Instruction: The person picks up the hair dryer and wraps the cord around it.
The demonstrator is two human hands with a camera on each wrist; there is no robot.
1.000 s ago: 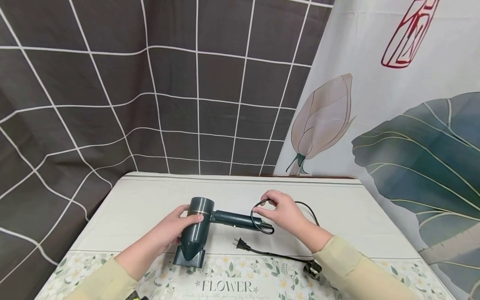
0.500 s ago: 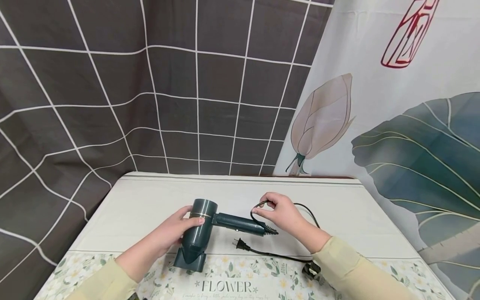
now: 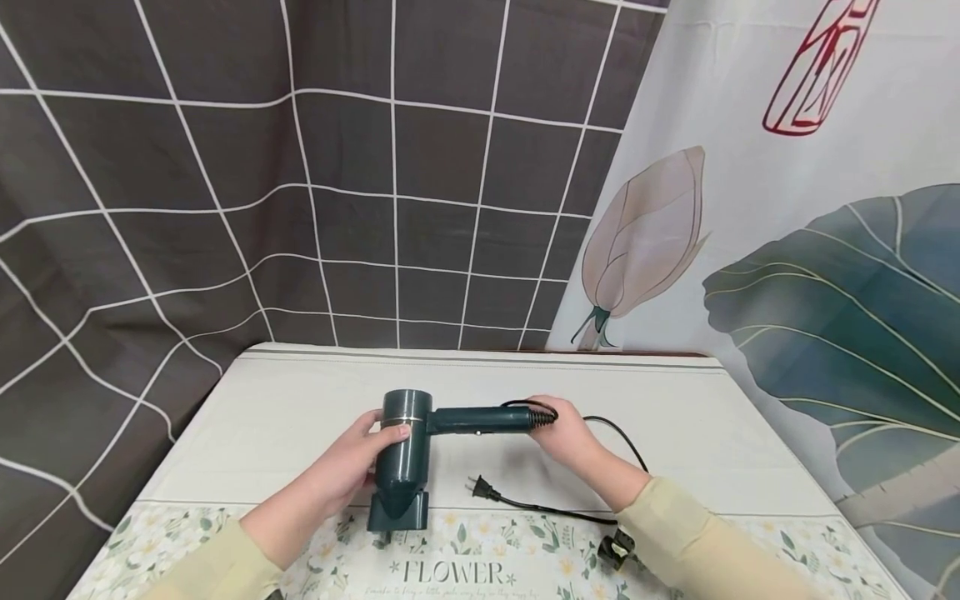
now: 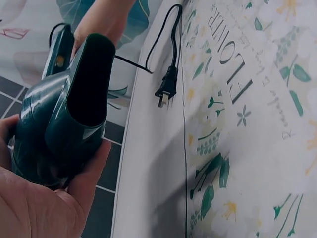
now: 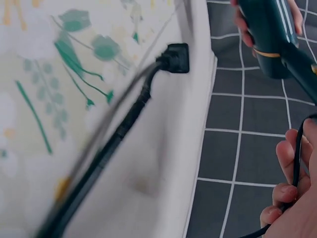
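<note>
A dark green hair dryer (image 3: 405, 458) is held over the table, its nozzle end toward me and its handle (image 3: 480, 420) pointing right. My left hand (image 3: 348, 458) grips the barrel, thumb on top; the left wrist view shows the flared nozzle (image 4: 91, 82) and the palm behind it. At the handle's end, my right hand (image 3: 570, 437) holds the black cord (image 5: 297, 158) in curled fingers, partly hidden behind the handle in the head view. The cord loops close to the handle's tip. Its two-prong plug (image 3: 483, 489) lies on the table.
The table (image 3: 712, 433) wears a white cloth with a floral front band lettered FLOWER. By my right sleeve is a small black object (image 3: 615, 548). A dark grid-patterned curtain (image 3: 337, 208) hangs behind, and a white leaf-printed one (image 3: 675, 275) hangs at right.
The hair dryer has turned so its handle lies nearly level, and its nozzle has shifted right. My right hand has come down to the handle's end with the cord.
</note>
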